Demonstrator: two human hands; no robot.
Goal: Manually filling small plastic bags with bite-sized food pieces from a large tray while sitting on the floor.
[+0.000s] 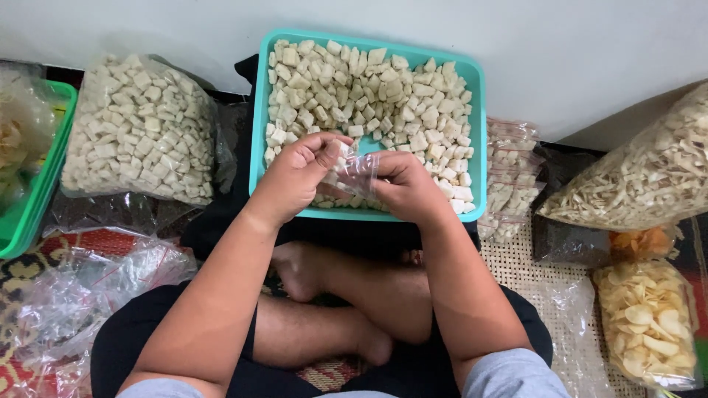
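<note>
Centrally — clear bag (pixel 359 171), teal tray (pixel 257 125)

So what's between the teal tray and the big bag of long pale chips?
A pile of small filled clear bags lies between the teal tray and the chip bag, seen from the head view.

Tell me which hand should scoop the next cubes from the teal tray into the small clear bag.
Probably the left hand: its fingertips are at the bag's mouth, beside the pale cubes in the teal tray. The right hand grips the small clear bag.
</note>
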